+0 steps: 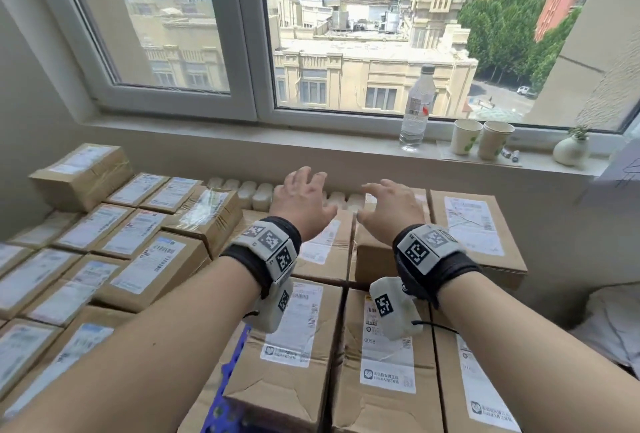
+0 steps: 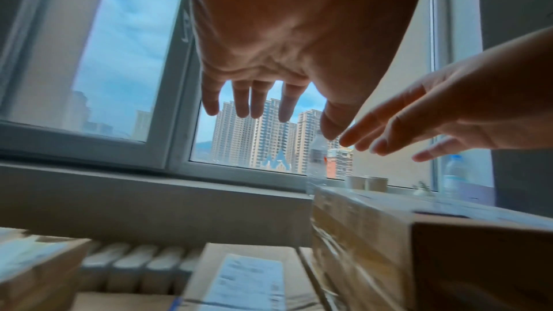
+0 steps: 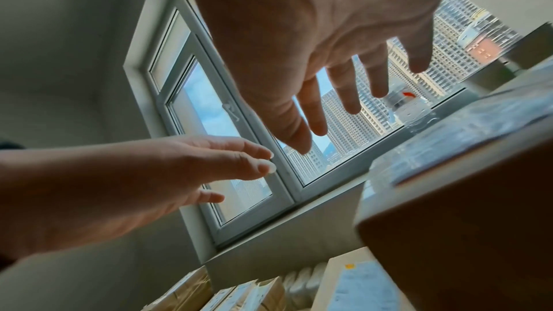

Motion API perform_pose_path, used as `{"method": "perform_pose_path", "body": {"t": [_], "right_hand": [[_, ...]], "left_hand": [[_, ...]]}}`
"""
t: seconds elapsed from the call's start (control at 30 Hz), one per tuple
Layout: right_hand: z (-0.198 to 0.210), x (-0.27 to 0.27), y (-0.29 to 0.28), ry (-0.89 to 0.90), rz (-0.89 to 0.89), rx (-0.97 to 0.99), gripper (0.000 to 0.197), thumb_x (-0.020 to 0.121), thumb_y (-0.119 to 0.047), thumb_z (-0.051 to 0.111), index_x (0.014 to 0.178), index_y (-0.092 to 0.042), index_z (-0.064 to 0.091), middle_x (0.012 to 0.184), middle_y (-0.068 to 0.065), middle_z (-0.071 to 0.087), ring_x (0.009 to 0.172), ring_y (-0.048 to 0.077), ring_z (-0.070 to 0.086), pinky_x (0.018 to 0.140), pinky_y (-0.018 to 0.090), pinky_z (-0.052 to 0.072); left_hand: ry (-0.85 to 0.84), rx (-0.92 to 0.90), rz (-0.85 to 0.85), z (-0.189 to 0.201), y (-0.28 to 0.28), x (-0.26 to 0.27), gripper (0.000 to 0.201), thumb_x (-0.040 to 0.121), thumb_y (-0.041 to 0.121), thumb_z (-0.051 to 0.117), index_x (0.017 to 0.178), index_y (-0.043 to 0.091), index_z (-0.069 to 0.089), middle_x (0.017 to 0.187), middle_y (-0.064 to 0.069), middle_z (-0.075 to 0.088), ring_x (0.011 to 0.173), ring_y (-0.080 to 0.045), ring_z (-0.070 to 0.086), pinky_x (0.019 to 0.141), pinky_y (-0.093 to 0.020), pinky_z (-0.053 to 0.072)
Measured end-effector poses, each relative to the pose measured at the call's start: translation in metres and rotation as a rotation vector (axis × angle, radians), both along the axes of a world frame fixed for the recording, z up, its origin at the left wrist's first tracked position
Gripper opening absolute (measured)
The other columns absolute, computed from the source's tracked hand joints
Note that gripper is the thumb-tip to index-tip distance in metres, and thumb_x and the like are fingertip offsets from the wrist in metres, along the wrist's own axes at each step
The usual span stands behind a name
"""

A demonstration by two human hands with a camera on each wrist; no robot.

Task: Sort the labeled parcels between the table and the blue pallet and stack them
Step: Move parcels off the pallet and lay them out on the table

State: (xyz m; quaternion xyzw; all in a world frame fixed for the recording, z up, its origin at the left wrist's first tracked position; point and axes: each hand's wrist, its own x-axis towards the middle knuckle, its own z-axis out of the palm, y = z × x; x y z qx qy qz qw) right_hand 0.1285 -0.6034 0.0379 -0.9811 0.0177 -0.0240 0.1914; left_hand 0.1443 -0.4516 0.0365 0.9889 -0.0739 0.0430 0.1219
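Both my hands hover, holding nothing, over brown labelled parcels. In the head view my left hand (image 1: pixel 308 197) and right hand (image 1: pixel 391 207) reach forward side by side, fingers spread, above the far row of large parcels (image 1: pixel 329 252). A higher parcel (image 1: pixel 478 235) sits just right of my right hand. Large parcels (image 1: pixel 294 339) fill the front on a blue pallet (image 1: pixel 228 380). Smaller parcels (image 1: pixel 138 242) lie in rows at the left. The left wrist view shows my left hand (image 2: pixel 287 112) open over a parcel (image 2: pixel 419 233). In the right wrist view my right hand (image 3: pixel 344 108) is open too.
A windowsill (image 1: pixel 311 135) runs behind the parcels, carrying a water bottle (image 1: pixel 417 110), two paper cups (image 1: pixel 465 136) and a small white vase (image 1: pixel 571 148). A white radiator (image 1: pixel 249 193) stands against the wall below it. White material (image 1: pixel 609 322) lies at the right.
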Motion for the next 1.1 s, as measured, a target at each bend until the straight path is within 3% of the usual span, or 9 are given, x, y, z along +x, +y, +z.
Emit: {"method": "perform_pose_path", "body": {"t": [0.2, 0.53, 0.87, 1.1], "right_hand": [[0.008, -0.009, 0.065, 0.004, 0.056, -0.067, 0.053, 0.088, -0.034, 0.051, 0.140, -0.034, 0.042, 0.155, 0.004, 0.028, 0.143, 0.027, 0.022, 0.115, 0.044, 0.023], [0.018, -0.030, 0.222, 0.010, 0.108, -0.084, 0.049, 0.091, -0.040, 0.047, 0.140, -0.035, 0.042, 0.150, 0.000, 0.035, 0.138, 0.025, 0.030, 0.112, 0.042, 0.028], [0.000, -0.046, 0.387, 0.046, 0.220, -0.050, 0.049, 0.090, -0.040, 0.049, 0.139, -0.032, 0.045, 0.149, 0.001, 0.039, 0.137, 0.025, 0.033, 0.112, 0.044, 0.029], [-0.010, -0.020, 0.476, 0.038, 0.338, -0.047, 0.049, 0.091, -0.041, 0.049, 0.138, -0.029, 0.046, 0.145, -0.002, 0.044, 0.133, 0.024, 0.039, 0.109, 0.042, 0.035]], "left_hand": [[-0.015, 0.027, 0.025, 0.010, 0.067, -0.023, 0.060, 0.092, 0.043, 0.048, 0.146, 0.023, 0.032, 0.158, -0.009, 0.017, 0.145, -0.025, 0.013, 0.115, -0.043, 0.016], [0.050, 0.046, 0.062, 0.022, 0.223, -0.062, 0.056, 0.092, 0.041, 0.049, 0.144, 0.024, 0.037, 0.156, -0.006, 0.020, 0.143, -0.026, 0.017, 0.114, -0.042, 0.018], [0.080, 0.011, 0.164, 0.010, 0.393, -0.093, 0.057, 0.091, 0.041, 0.050, 0.144, 0.023, 0.037, 0.153, -0.006, 0.025, 0.141, -0.026, 0.022, 0.112, -0.043, 0.023], [0.091, -0.047, 0.264, -0.005, 0.480, -0.086, 0.058, 0.090, 0.040, 0.051, 0.144, 0.025, 0.036, 0.153, -0.005, 0.026, 0.140, -0.025, 0.023, 0.112, -0.042, 0.022]]}}
